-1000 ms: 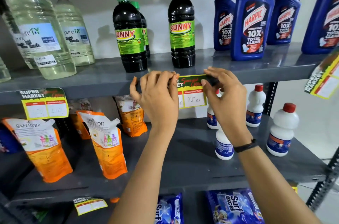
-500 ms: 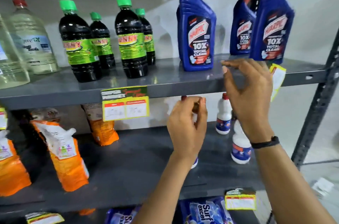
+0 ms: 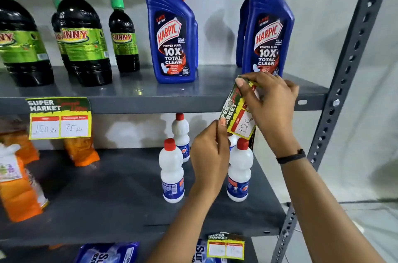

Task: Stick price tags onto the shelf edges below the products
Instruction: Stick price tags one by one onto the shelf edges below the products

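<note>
A yellow-and-green paper price tag [image 3: 238, 115], likely light and floppy, hangs tilted against the grey shelf edge [image 3: 155, 105] under the Harpic bottles [image 3: 268, 32]. The right hand [image 3: 270, 101] pinches its top, the left hand [image 3: 210, 150] its lower corner; edges look the best hold.

Both hands on a price tag at the upper shelf edge, below the right Harpic bottle.

Right hand [image 3: 270, 103] pinches the tilted price tag [image 3: 239, 116] at its top, left hand [image 3: 210, 153] grips its lower left corner. Tag sits against the shelf edge [image 3: 150, 105] under the Harpic bottle [image 3: 268, 32]. Another tag [image 3: 59, 118] already stuck further left, reads 150 and 75.
</note>
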Demonstrator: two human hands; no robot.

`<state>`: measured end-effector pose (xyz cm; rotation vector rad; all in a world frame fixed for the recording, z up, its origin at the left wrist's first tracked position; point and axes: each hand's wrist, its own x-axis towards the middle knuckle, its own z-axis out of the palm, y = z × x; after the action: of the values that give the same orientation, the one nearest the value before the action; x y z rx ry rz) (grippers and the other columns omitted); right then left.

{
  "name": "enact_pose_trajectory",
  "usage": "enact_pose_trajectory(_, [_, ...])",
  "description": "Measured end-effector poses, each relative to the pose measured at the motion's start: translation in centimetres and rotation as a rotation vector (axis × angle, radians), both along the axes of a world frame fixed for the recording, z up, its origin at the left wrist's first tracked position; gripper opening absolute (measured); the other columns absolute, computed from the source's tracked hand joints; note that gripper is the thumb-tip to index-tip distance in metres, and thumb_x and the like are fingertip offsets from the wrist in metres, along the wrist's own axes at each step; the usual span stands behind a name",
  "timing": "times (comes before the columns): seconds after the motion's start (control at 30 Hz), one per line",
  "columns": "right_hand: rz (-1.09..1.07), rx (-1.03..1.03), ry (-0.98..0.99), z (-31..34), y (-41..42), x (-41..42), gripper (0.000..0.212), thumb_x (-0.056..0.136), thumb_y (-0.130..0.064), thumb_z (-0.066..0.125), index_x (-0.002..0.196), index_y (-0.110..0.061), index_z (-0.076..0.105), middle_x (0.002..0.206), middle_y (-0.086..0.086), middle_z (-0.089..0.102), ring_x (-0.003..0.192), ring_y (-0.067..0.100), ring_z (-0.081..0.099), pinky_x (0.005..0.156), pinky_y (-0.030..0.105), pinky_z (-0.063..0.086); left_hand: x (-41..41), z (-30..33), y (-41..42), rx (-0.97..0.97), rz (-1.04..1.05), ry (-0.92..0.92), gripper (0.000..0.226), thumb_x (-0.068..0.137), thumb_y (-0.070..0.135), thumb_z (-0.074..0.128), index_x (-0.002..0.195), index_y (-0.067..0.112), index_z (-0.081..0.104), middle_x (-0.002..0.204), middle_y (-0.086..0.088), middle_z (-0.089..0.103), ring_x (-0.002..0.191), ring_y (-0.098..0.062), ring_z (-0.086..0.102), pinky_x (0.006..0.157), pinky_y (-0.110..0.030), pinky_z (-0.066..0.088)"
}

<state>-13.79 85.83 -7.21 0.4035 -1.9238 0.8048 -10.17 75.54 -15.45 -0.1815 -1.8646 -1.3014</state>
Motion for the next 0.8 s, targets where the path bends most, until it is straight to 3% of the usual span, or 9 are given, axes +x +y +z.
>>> enact_pose_trajectory(0.2, [-0.018, -0.023, -0.065, 0.4, -0.2, -0.3, 0.024, 0.091, -0.048, 0.054, 0.099, -0.030, 0.069, 0.101, -0.007, 0.071, 0.100, 0.014, 0.058, 0.086, 0.031, 0.020, 0.8, 0.6, 0.4, 0.063, 0.019, -0.045, 0.060, 0.084, 0.063, 0.025, 0.074, 0.016, 0.060, 0.070, -0.006, 0.070, 0.058, -0.011, 0.057, 0.052, -0.018, 0.041])
enact_pose_trajectory(0.33, [-0.024, -0.020, -0.141, 0.9, -0.3, -0.2, 0.019, 0.091, -0.044, 0.055, 0.093, -0.032, 0.069, 0.097, -0.011, 0.072, 0.096, 0.011, 0.058, 0.084, 0.031, 0.019, 1.9, 1.9, 0.5, 0.113, 0.008, -0.076, 0.041, 0.084, 0.056, 0.030, 0.059, 0.030, 0.050, 0.057, 0.011, 0.057, 0.054, -0.008, 0.055, 0.052, -0.025, 0.045])
enact_pose_trajectory(0.47, [0.004, -0.026, -0.187, 1.5, -0.1, -0.1, 0.015, 0.091, -0.041, 0.055, 0.087, -0.033, 0.067, 0.091, -0.013, 0.070, 0.090, 0.011, 0.058, 0.086, 0.031, 0.020, 2.7, 3.4, 0.0, 0.077, -0.043, -0.093, 0.042, 0.096, 0.038, 0.040, 0.059, 0.024, 0.053, 0.053, 0.010, 0.057, 0.055, -0.009, 0.054, 0.054, -0.032, 0.048])
enact_pose_trajectory(0.57, [0.210, -0.146, -0.175, 1.3, 0.8, 0.4, 0.007, 0.088, -0.039, 0.061, 0.084, -0.036, 0.066, 0.076, -0.019, 0.065, 0.080, 0.010, 0.060, 0.092, 0.039, 0.040, 3.4, 4.4, -1.1, -0.053, 0.008, -0.045, 0.043, 0.095, 0.044, 0.036, 0.057, 0.027, 0.046, 0.050, 0.009, 0.050, 0.054, -0.011, 0.050, 0.051, -0.031, 0.041])
enact_pose_trajectory(0.63, [0.321, -0.225, -0.120, 0.7, 1.4, 1.3, 0.009, 0.086, -0.038, 0.065, 0.091, -0.032, 0.070, 0.075, -0.013, 0.066, 0.078, 0.016, 0.065, 0.081, 0.045, 0.053, 3.5, 4.8, -2.2, -0.125, 0.072, 0.005, 0.041, 0.093, 0.046, 0.038, 0.059, 0.025, 0.042, 0.051, 0.009, 0.048, 0.051, -0.009, 0.046, 0.048, -0.029, 0.038])
enact_pose_trajectory(0.7, [0.357, -0.233, -0.055, -0.1, 2.2, 2.1, 0.011, 0.084, -0.037, 0.066, 0.093, -0.031, 0.069, 0.076, -0.007, 0.067, 0.077, 0.018, 0.064, 0.073, 0.043, 0.055, 3.3, 5.1, -3.1, -0.167, 0.116, 0.061, 0.038, 0.094, 0.041, 0.045, 0.065, 0.017, 0.047, 0.058, 0.008, 0.052, 0.054, -0.010, 0.049, 0.048, -0.031, 0.039])
enact_pose_trajectory(0.8, [0.329, -0.155, 0.021, -1.7, 3.0, 2.7, 0.007, 0.081, -0.034, 0.068, 0.086, -0.033, 0.064, 0.076, -0.021, 0.060, 0.074, 0.012, 0.057, 0.073, 0.046, 0.051, 3.1, 4.8, -3.7, -0.132, 0.146, 0.120, 0.026, 0.090, 0.033, 0.059, 0.074, 0.012, 0.056, 0.069, 0.002, 0.064, 0.066, -0.016, 0.059, 0.056, -0.039, 0.048])
